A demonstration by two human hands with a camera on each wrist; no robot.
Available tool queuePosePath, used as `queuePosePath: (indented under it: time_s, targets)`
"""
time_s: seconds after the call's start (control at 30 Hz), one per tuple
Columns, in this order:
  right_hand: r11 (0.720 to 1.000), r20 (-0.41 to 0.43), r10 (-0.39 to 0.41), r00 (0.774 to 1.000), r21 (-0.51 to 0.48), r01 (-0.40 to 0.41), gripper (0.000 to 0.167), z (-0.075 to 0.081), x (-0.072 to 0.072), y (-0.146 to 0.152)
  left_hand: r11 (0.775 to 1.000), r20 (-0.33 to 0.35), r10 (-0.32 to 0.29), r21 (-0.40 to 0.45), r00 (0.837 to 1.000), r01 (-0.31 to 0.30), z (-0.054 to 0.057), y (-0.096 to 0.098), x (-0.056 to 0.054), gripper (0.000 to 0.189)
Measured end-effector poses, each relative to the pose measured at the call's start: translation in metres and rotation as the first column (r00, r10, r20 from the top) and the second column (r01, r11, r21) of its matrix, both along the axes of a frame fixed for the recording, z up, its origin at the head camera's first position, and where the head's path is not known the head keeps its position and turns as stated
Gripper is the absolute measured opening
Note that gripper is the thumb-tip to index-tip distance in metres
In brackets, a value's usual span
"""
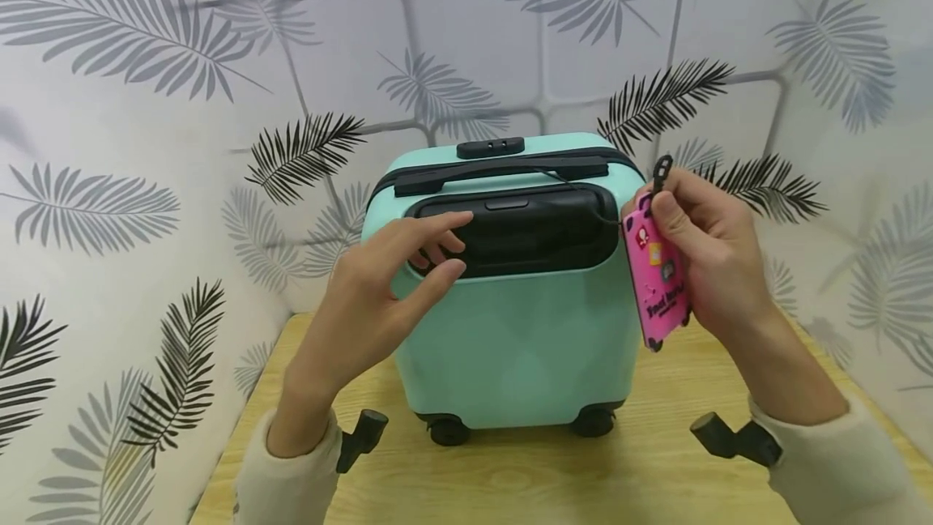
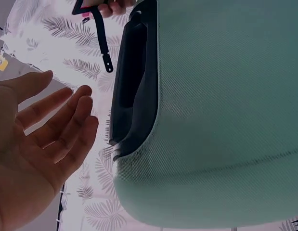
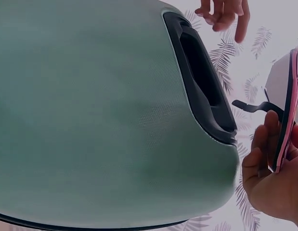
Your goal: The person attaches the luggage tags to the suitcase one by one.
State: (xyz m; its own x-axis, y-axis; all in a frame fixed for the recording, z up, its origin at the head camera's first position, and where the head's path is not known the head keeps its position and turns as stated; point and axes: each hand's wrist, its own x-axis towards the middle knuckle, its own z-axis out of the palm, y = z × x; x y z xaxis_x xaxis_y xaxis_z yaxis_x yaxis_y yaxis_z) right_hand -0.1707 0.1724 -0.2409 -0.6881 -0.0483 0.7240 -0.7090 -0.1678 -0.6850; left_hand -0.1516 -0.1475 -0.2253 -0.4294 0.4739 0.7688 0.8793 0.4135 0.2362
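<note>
A mint-green suitcase point(image 1: 517, 355) stands upright on its wheels, its black carry handle point(image 1: 503, 172) on top. My right hand point(image 1: 717, 249) pinches a pink luggage tag point(image 1: 656, 286) between thumb and fingers, beside the suitcase's upper right corner. The tag bears small pictures and dark lettering. From it a black strap point(image 2: 101, 41) with small holes at its end reaches toward the handle; in the head view its thin part crosses the recessed black panel point(image 1: 539, 237). My left hand point(image 1: 364, 306) hovers before the panel's left side, fingers loosely bent, holding nothing.
Under the suitcase is a light wooden tabletop point(image 1: 510, 480). Behind it and at both sides hangs a pale leaf-patterned cloth point(image 1: 481, 47). A combination lock point(image 1: 491, 147) sits on the suitcase top. Black camera mounts point(image 1: 362, 437) stick out from the sleeves.
</note>
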Motion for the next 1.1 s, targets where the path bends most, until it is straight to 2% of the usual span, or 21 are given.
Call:
queuePosePath:
  time_s: [0.13,0.23,0.5,0.63,0.87,1.1]
  targets:
    - [0.991,0.012,-0.105,0.994,0.091,0.103,0.025,0.008,0.002,-0.005,1.000,-0.040,0.020,-0.010,0.999,-0.020,0.005,0.008,-0.004,0.040]
    - [0.969,0.013,-0.186,0.982,0.166,0.181,0.026,0.014,0.003,-0.010,0.999,-0.070,0.040,-0.020,0.997,-0.042,0.009,0.014,-0.005,0.039]
    - [0.921,-0.026,-0.262,0.965,0.292,0.258,0.022,0.022,0.003,-0.017,0.999,-0.114,0.044,-0.019,0.993,-0.046,0.019,0.026,-0.010,0.037]
    - [0.902,-0.037,-0.281,0.959,0.332,0.277,0.023,0.025,0.003,-0.019,0.998,-0.121,0.061,-0.012,0.991,-0.063,0.022,0.030,-0.011,0.037]
    - [0.886,-0.027,-0.283,0.959,0.375,0.272,0.024,0.031,0.000,-0.021,0.988,-0.125,0.152,-0.007,0.980,-0.154,0.026,0.036,-0.016,0.037]
    - [0.871,-0.041,-0.280,0.959,0.410,0.272,0.025,0.038,-0.003,-0.026,0.984,-0.113,0.170,-0.033,0.979,-0.175,0.029,0.046,-0.020,0.035]
